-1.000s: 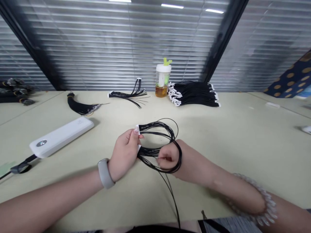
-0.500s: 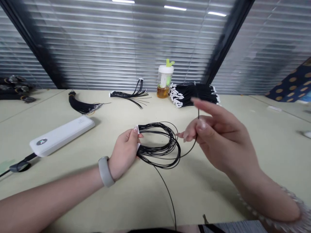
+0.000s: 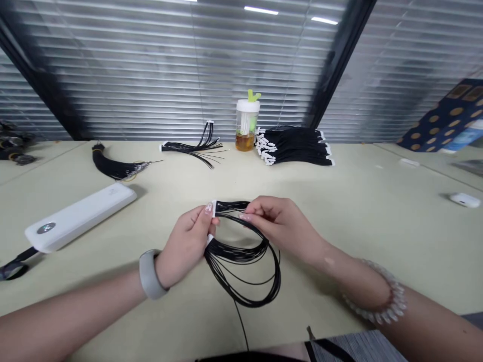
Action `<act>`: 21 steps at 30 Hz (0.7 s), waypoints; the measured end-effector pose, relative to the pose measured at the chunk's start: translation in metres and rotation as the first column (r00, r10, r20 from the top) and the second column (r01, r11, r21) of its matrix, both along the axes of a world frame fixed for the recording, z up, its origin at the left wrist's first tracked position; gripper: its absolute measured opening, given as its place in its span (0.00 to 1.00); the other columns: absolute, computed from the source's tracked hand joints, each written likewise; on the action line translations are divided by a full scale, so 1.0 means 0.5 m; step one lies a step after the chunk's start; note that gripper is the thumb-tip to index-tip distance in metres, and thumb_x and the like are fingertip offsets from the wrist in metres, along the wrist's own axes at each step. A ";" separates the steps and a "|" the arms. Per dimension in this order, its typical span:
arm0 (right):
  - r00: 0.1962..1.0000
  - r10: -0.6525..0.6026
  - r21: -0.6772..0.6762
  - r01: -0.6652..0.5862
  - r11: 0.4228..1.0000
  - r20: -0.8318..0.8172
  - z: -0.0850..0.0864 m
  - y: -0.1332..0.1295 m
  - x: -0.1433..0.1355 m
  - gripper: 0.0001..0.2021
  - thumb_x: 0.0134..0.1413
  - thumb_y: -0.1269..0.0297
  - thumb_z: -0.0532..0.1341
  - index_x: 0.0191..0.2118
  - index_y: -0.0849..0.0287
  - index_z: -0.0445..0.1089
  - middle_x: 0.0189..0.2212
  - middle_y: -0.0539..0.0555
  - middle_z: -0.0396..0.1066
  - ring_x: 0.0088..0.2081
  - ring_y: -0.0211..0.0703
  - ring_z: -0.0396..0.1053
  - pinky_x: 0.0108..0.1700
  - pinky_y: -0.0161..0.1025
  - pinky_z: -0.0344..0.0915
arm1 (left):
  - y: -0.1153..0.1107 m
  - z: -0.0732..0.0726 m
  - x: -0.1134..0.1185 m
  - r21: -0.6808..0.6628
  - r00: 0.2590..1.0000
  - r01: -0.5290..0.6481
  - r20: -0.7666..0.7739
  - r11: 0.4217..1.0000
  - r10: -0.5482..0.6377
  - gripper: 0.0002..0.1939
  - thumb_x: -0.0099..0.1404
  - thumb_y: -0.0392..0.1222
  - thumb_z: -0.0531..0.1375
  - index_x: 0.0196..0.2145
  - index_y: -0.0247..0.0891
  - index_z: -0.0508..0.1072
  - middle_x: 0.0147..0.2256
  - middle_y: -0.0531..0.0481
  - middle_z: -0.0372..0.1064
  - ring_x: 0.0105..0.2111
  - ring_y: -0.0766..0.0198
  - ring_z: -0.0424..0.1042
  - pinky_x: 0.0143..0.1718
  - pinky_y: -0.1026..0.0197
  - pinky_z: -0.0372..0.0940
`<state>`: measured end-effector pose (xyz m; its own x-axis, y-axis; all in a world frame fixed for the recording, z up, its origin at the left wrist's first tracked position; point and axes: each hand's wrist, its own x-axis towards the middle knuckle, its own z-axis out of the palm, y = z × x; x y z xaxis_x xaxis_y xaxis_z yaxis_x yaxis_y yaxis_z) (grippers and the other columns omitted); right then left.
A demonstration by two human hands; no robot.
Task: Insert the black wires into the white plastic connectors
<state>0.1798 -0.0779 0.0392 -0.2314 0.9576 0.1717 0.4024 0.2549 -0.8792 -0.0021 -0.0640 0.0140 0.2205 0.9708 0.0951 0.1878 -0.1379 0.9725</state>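
My left hand point(image 3: 188, 236) grips a black wire harness point(image 3: 241, 254) by its two white connectors; the upper connector point(image 3: 214, 208) stands beneath my thumb, the lower connector point(image 3: 210, 239) by my fingers. From them the wires curve right in loops above the table. One loose wire point(image 3: 241, 324) trails down toward the table's near edge. My right hand point(image 3: 277, 218) is closed, thumb and fingers pinching wires of the upper bundle just right of the connector. Exactly how many wires it pinches is hidden by the fingers.
At the back lie a black wire bundle point(image 3: 121, 166), a smaller harness point(image 3: 192, 148), a jar of amber liquid point(image 3: 247, 125) and a pile of black cables with white connectors point(image 3: 294, 146). A white power bank point(image 3: 81, 216) lies left; a white case point(image 3: 465, 200) lies right.
My right hand has moved left and down from the single wire it held up, and now pinches the upper bundle. The loops hang lower, and the view has shifted slightly right.
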 end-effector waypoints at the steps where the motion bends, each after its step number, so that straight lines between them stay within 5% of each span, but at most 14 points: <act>1: 0.999 0.014 0.025 -0.015 1.000 0.035 0.001 -0.002 0.001 0.12 0.53 0.58 0.57 0.28 0.62 0.68 0.22 0.48 0.64 0.24 0.31 0.56 0.26 0.32 0.54 | 0.000 0.000 -0.001 -0.007 1.000 0.002 0.001 1.000 -0.002 0.20 0.64 0.53 0.47 0.22 0.36 0.61 0.17 0.57 0.52 0.17 0.73 0.50 0.19 0.68 0.50; 21: 0.979 0.045 0.249 -0.096 0.964 0.200 0.022 -0.014 0.012 0.08 0.52 0.68 0.57 0.25 0.62 0.68 0.16 0.45 0.58 0.21 0.29 0.53 0.24 0.29 0.52 | -0.009 0.008 -0.004 0.143 0.993 0.033 -0.114 0.989 -0.017 0.19 0.65 0.49 0.46 0.22 0.36 0.62 0.17 0.56 0.56 0.18 0.71 0.55 0.21 0.68 0.53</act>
<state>0.1861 -0.0850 0.0501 -0.3491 0.8671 0.3554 0.5288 0.4953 -0.6892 -0.0042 -0.0685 0.0179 0.2618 0.9427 0.2069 0.2897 -0.2813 0.9148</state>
